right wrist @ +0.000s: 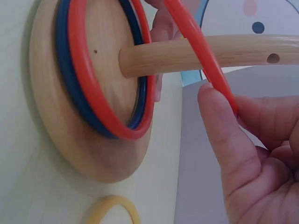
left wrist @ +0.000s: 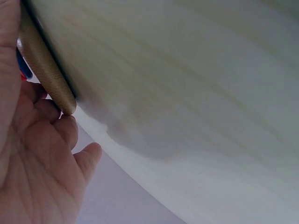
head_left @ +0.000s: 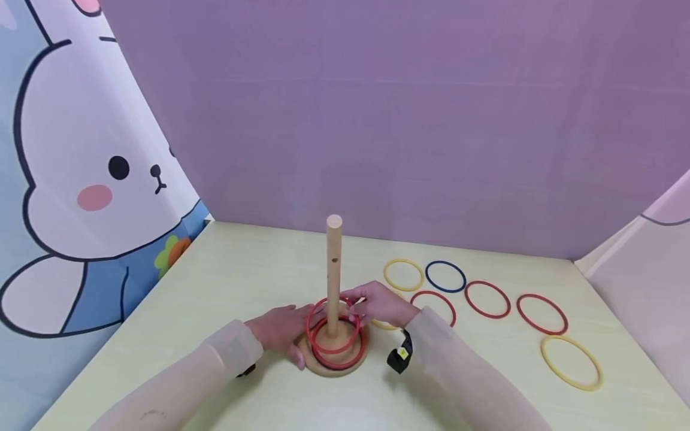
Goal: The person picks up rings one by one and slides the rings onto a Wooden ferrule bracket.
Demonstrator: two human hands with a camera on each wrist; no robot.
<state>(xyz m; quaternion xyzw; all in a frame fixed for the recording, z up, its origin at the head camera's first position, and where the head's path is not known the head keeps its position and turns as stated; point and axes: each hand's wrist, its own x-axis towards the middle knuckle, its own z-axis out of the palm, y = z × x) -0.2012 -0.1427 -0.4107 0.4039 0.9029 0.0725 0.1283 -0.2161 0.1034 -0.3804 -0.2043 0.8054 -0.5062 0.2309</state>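
A wooden peg (head_left: 333, 269) stands upright on a round wooden base (head_left: 330, 372). Stacked on the base around the peg are a red ring (right wrist: 88, 84) and a dark blue ring (right wrist: 77, 100). My right hand (head_left: 384, 304) pinches another red ring (right wrist: 201, 46) between thumb and fingers; it hangs tilted above the stack, with the peg passing through it. At the base's left side is my left hand (head_left: 281, 328), its fingers extended and its thumb by the near rim. In the left wrist view its fingertips (left wrist: 67, 126) touch the base's rim.
Right of the base, yellow rings (head_left: 403, 290), a blue ring (head_left: 445, 290) and several red rings (head_left: 487, 316) lie flat on the pale table (head_left: 248, 257). One yellow ring (head_left: 571, 386) lies nearest the right edge. A purple cloth (head_left: 399, 131) hangs behind the table.
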